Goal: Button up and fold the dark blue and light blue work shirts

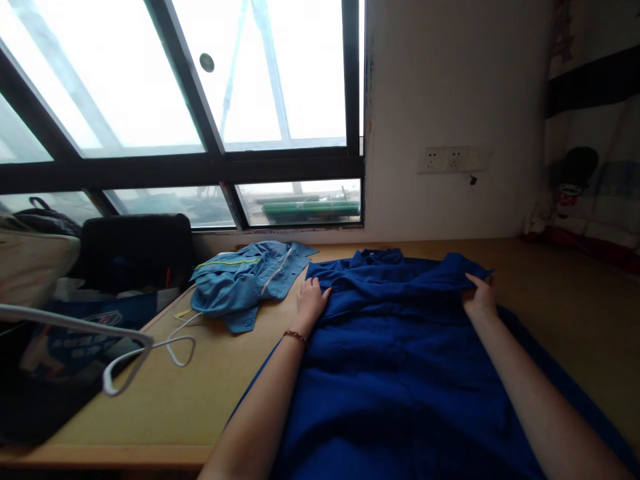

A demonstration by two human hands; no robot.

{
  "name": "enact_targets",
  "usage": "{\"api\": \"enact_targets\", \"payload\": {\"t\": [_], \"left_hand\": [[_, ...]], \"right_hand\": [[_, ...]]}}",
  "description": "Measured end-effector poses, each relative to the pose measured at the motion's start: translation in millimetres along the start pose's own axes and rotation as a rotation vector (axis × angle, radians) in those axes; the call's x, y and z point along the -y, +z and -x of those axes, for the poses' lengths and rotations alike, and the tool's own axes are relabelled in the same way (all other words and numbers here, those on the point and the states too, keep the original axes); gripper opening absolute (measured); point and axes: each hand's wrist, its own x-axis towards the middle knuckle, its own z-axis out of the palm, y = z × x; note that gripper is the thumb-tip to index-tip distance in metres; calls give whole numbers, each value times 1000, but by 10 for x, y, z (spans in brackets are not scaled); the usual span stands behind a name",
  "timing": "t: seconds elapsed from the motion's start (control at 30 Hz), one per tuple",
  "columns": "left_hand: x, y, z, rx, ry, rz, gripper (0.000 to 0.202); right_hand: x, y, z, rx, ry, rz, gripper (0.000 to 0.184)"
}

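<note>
A deep-blue work jacket (pixel 395 353) lies spread over the table, its collar (pixel 377 257) toward the wall and its lower part running out of the bottom of the view. At the left shoulder, my left hand (pixel 313 301) has its fingers closed on the cloth edge. My right hand (pixel 481 299) pinches the opposite shoulder, thumb on top and the other fingers partly hidden by fabric. Between both hands the cloth is bunched in crosswise folds. Left of my left hand rests a crumpled light-blue shirt (pixel 250 280) with a yellow-green stripe.
A white cable or wire loop (pixel 127 333) crosses the left edge of the wooden table (pixel 165 400). Beyond that edge are a black chair back (pixel 136 250) and bags (pixel 95 333). Windows and a wall with sockets (pixel 455 159) stand behind; a patterned curtain (pixel 595 147) hangs right.
</note>
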Motion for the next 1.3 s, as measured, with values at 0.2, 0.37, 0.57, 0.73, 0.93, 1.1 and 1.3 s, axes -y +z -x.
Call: {"api": "enact_targets", "payload": {"t": [0.2,0.37,0.57,0.73,0.93,1.1,1.3], "left_hand": [[-300,-402,162,170,159,148,23],[-770,-390,507,692,502,477,26],[-948,-112,740,167,256,40,23],[-919,-47,770,86,277,-32,29],[-915,-30,780,-95,416,33,42],[-928,-115,788,-21,655,251,29],[-926,-119,801,91,831,434,29]], "right_hand": [[181,-162,-165,-183,-339,618,50],[376,-179,-224,231,15,356,40],[401,-266,-307,300,254,292,45],[502,-360,-330,385,536,331,47],[704,-428,-226,556,665,408,49],[615,-228,-101,454,132,627,29],[584,-158,-167,117,-284,797,20]]}}
